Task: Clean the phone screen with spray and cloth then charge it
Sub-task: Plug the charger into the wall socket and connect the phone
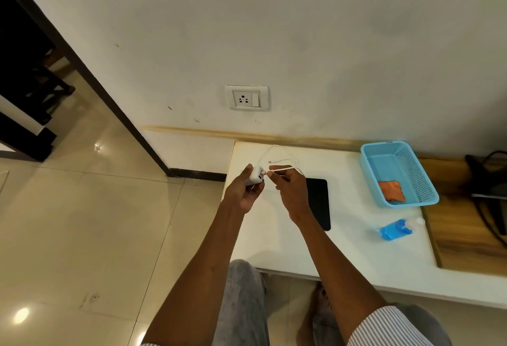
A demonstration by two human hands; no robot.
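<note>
Left hand: curled round white charger adapter, rounded block, smooth plastic, ports facing right, held above near-left edge of white table. Right hand: thumb and fingers pinching plug end of thin white cable, tip at or just beside adapter's port face; seated or not, cannot tell. Remainder of cable: loose loop lying on table, far side of both hands, free end within the loop. Phone: flat black rectangle, rounded corners, glossy dark screen up, lying on table just right of right hand, partly hidden behind right wrist. Spray bottle: clear plastic, blue liquid, whitish cap, lying on its side, near-right of phone, well apart from both hands. Basket: light blue perforated plastic, rectangular, far right on table; small dark marking on far rim, unreadable. Cloth: orange, folded, inside basket at near end. Wall socket: white plate, three-pin outlet with rocker switch at right, on wall beyond table. No legible brand or label on adapter, phone or bottle.
</note>
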